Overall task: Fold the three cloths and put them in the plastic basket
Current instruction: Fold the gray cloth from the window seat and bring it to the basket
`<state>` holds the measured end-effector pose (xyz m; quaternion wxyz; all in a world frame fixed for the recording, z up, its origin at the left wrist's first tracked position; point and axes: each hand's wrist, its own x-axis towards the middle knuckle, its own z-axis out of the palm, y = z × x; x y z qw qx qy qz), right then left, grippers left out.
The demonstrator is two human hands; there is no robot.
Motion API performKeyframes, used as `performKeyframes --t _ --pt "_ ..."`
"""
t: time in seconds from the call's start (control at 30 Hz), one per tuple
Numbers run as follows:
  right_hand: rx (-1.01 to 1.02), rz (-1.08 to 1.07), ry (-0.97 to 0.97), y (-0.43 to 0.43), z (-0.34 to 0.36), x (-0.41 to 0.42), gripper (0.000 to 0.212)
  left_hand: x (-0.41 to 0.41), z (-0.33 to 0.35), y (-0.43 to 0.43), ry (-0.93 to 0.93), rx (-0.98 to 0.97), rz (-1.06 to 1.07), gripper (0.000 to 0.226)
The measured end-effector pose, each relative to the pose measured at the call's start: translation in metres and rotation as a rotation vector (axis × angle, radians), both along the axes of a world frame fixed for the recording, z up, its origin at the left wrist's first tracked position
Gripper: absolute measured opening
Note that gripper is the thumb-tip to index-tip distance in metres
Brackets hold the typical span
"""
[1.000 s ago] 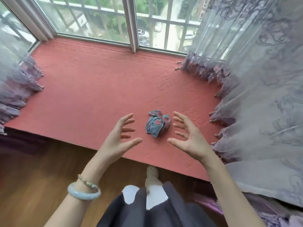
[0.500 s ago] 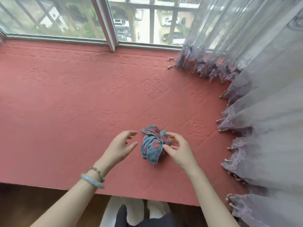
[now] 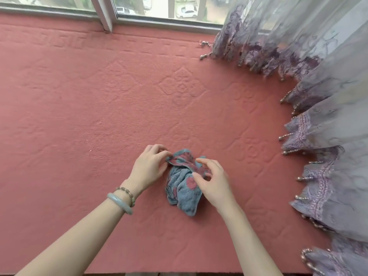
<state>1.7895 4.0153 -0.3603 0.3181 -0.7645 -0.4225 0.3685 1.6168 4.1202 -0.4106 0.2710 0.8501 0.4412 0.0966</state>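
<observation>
A crumpled blue cloth (image 3: 184, 184) with pink patches lies on the red embossed surface (image 3: 79, 108), below the window (image 3: 139, 8). Left hand (image 3: 148, 167) pinches its far edge; right hand (image 3: 214, 183) pinches its right side. Lilac beaded curtains (image 3: 318, 96) hang to its right.

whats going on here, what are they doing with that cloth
A person is working on a crumpled blue cloth with pink spots, lying on a red mat by a window. The left hand pinches its upper edge; the right hand grips the bunched top. It is not folded yet, and no basket or other cloths are in view.
</observation>
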Motion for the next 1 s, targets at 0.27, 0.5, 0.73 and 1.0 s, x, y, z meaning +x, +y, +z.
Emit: performKeyframes --t 0.27,0.5,0.73,1.0 --pt "0.040 0.149 -0.092 0.019 0.019 -0.014 0.047 -0.006 0.044 -0.004 -0.236 -0.203 -0.084 0.014" --pt "0.091 0.271 -0.009 0.011 0.062 -0.031 0.014 -0.016 0.095 -0.026 -0.483 -0.314 0.009 0.016" --pt "0.184 0.140 0.206 -0.008 0.127 -0.020 0.022 -0.015 0.108 -0.049 -0.392 -0.362 -0.038 0.028" --pt "0.259 0.060 0.212 -0.018 0.216 0.004 0.018 -0.038 0.144 -0.054 -0.255 -0.429 0.043 0.013"
